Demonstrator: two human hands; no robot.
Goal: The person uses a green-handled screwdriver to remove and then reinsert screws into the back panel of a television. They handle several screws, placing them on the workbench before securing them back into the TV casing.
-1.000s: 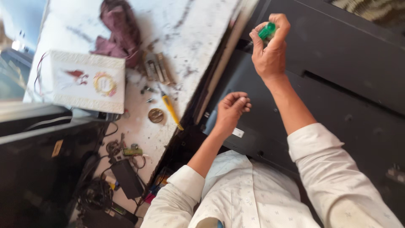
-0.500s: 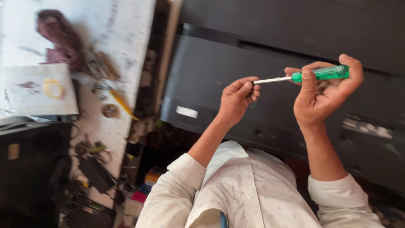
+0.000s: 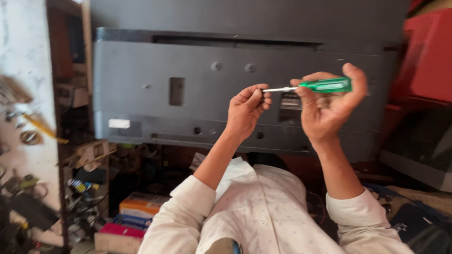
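- A large dark grey television back panel point(image 3: 197, 94) fills the space behind both hands, with a rectangular recess, small screw bosses and a white sticker near its lower left corner
- To the left stands a worn white workbench point(image 3: 23, 70) strewn with blurred small tools, among them a yellow-handled one point(image 3: 42, 128); below its edge lie stacked cardboard boxes point(image 3: 136, 211) in orange, blue and pink
- A red casing point(image 3: 431, 51) shows at the upper right, and a dark device point(image 3: 419, 150) sits below it
- Nothing lies between the hands and the panel; the person's white patterned shirt point(image 3: 263, 211) fills the lower middle
- Compared with half a second ago, the view has swung so the panel sits more squarely ahead and the bench has slid to the left edge; the hands hold the same pose, only lower and nearer the centre
- The right hand point(image 3: 329, 106) is closed around the green handle of a screwdriver point(image 3: 325, 85), held level in front of the panel, shaft pointing left
- The left hand point(image 3: 247, 110) has its fingertips point(image 3: 261, 94) pinched together at the shaft's tip; whether they grip a screw cannot be told
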